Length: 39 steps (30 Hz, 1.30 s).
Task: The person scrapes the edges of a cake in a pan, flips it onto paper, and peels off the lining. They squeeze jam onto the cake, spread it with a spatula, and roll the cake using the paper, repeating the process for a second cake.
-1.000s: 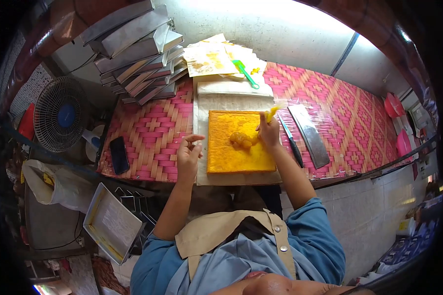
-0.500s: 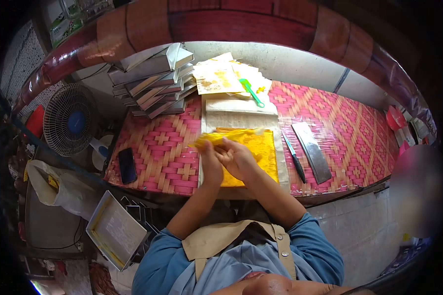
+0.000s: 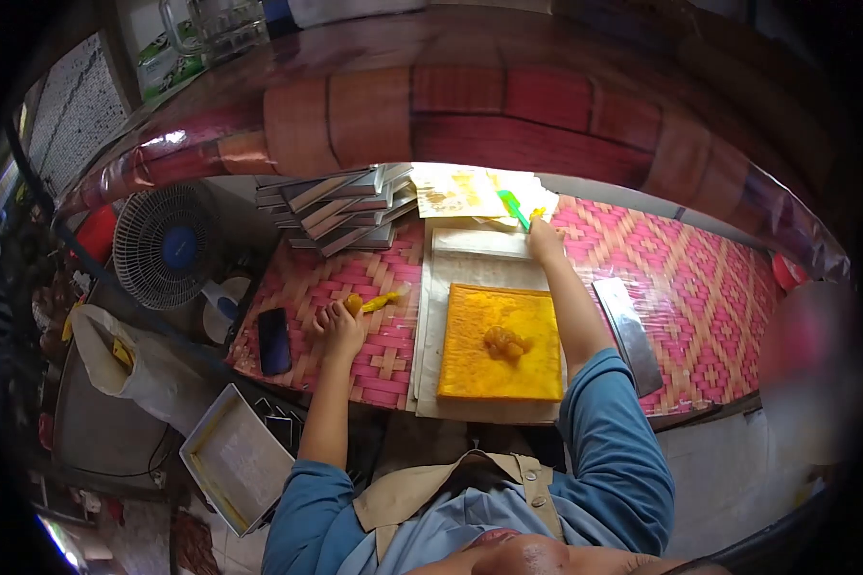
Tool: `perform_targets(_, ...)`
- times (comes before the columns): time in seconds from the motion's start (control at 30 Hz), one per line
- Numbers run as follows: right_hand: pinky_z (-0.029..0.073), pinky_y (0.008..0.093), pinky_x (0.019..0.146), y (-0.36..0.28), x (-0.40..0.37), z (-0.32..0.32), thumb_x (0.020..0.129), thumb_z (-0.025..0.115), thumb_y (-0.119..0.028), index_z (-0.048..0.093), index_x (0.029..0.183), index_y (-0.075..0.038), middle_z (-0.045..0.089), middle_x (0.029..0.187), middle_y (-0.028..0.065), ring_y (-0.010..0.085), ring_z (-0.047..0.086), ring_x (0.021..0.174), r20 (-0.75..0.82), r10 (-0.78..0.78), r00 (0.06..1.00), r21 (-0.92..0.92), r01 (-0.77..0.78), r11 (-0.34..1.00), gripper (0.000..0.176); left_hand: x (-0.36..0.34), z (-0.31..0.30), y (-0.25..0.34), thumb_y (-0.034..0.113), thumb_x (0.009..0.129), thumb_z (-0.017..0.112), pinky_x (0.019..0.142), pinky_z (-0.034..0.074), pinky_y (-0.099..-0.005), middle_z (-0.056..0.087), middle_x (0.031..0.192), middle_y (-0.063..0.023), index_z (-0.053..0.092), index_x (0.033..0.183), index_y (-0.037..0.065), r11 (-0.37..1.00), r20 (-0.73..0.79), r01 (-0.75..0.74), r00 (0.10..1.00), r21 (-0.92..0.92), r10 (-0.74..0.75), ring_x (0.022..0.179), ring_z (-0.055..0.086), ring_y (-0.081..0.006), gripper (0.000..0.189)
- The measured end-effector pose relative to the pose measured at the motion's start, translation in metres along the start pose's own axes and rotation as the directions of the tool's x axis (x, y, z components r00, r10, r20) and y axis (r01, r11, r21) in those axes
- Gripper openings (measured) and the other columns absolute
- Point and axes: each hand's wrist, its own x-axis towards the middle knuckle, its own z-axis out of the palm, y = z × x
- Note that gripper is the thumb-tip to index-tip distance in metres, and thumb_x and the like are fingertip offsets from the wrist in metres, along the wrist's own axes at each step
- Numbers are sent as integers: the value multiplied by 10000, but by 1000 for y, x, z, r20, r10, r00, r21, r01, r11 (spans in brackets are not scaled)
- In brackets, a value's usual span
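A square yellow cake slab (image 3: pixel 470 374) lies on pale paper sheets (image 3: pixel 431 335), with a lumpy orange-brown dollop (image 3: pixel 506 343) on top. On the woven-pattern table left of it, my left hand (image 3: pixel 343 331) rests with fingers apart. Its thumb side touches a crumpled yellow bag, likely a piping bag (image 3: pixel 382 301). My right hand (image 3: pixel 545 241) reaches to the back and is closed around the handle end of a green spatula (image 3: pixel 511 203). The spatula's head lies over yellow-stained papers (image 3: pixel 455 192). My right forearm covers where the small knife lay.
A broad metal blade (image 3: pixel 628 335) lies right of my forearm. Stacked metal tins (image 3: pixel 340 216) stand at the back left. A phone (image 3: pixel 274 340) and a fan (image 3: pixel 168 247) are to the left; an empty-looking pan (image 3: pixel 240 460) sits lower left. A patterned ledge (image 3: pixel 451 105) overhangs the table.
My hands have parted from above the cake. The yellow bag now lies on the table by my left hand. My right hand has reached the green spatula. The dollop on the cake is now visible.
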Motion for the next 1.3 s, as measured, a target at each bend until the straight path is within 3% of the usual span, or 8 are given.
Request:
perform_targets(0.27, 463, 392, 715, 10, -42, -40, 864, 568, -285, 607, 1014, -9, 633, 926, 205, 364, 594, 884, -215, 219, 952, 510, -82, 856, 316, -59, -13, -8, 192, 757, 640, 1036, 220, -554, 410, 1290, -214, 329, 1280, -4, 939, -146, 62, 982, -339, -118, 1252, 348, -361, 640)
perform_targets(0.4, 350, 207, 459, 5, -143, -90, 871, 607, -181, 629, 980, -17, 518, 664, -15, 26, 446, 532, -81, 142, 987, 883, 5, 469, 198, -111, -66, 39, 130, 722, 668, 1056, 263, -459, 377, 1336, -206, 245, 1346, 6, 788, -106, -268, 962, -554, 252, 1234, 369, -379, 764)
perform_targets(0.53, 458, 242, 553, 11, -233, -109, 822, 631, -97, 619, 992, -40, 599, 811, 56, 128, 596, 627, 224, -28, 974, 850, -181, 495, 180, -136, -75, 72, 160, 705, 728, 1051, 291, -430, 390, 1336, -201, 218, 1368, 21, 654, 177, -242, 844, -716, 506, 1225, 387, -378, 847)
perform_targets(0.7, 496, 358, 621, -10, -310, -109, 777, 623, -88, 643, 1048, -128, 593, 882, 107, 283, 610, 700, -66, -149, 987, 258, 161, 953, 275, -138, -48, 79, 209, 714, 753, 1012, 358, -427, 401, 1348, -209, 179, 1344, 1, 690, 155, -335, 825, -641, 544, 1253, 398, -355, 877)
perform_targets(0.87, 489, 395, 662, -38, -342, -114, 792, 579, -96, 651, 1055, -159, 569, 895, 100, 307, 606, 761, 196, -167, 966, 269, 111, 957, 280, -140, -52, 83, 240, 712, 758, 971, 407, -391, 431, 1350, -160, 181, 1341, 13, 707, 208, -233, 853, -668, 478, 1215, 440, -361, 883)
perform_targets(0.93, 485, 402, 662, -40, -337, -114, 801, 566, -88, 652, 1051, -146, 564, 871, 106, 308, 602, 747, 195, -323, 926, 462, 203, 863, 271, -139, -57, 84, 250, 713, 758, 961, 416, -387, 433, 1356, -144, 183, 1340, 17, 716, 233, -208, 854, -666, 465, 1207, 449, -358, 882)
perform_targets(1.17, 480, 408, 619, -33, -291, -104, 815, 547, -83, 657, 1037, -128, 571, 884, 125, 306, 596, 716, -1, -213, 977, 351, 200, 915, 252, -142, -51, 82, 343, 689, 773, 902, 449, -392, 485, 1320, -133, 181, 1338, 40, 712, 228, -199, 860, -674, 456, 1162, 497, -342, 929)
perform_targets(1.3, 489, 396, 705, -54, -313, -104, 803, 567, -95, 658, 1044, -147, 572, 906, 126, 303, 602, 811, 269, -296, 916, 390, 177, 903, 263, -143, -48, 82, 361, 689, 772, 865, 472, -393, 522, 1283, -120, 176, 1344, 53, 736, 262, -134, 880, -663, 395, 1099, 547, -342, 938)
